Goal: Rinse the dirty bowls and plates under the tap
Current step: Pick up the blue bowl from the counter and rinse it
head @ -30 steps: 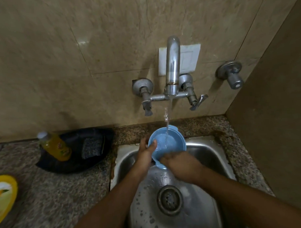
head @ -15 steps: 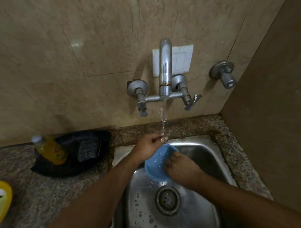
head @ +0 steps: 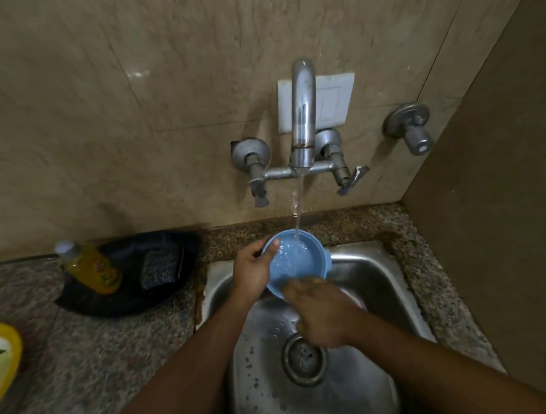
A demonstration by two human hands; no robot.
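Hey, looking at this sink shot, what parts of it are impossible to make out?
Head view only:
- Right hand: fingers motion-blurred over the blue bowl, so contact is unclear.
- Bowl's near rim: hidden by that hand.
- Yellow dish: cut off by the left edge.
- Bottle label: too small and dim to read.
- Sink front: hidden by both forearms.

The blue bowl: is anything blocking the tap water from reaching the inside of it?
Nothing visible does. The water stream falls straight from the steel tap into the round blue plastic bowl, gripped at its rim by the left hand. The blurred right hand is at its near edge, clear of the stream.
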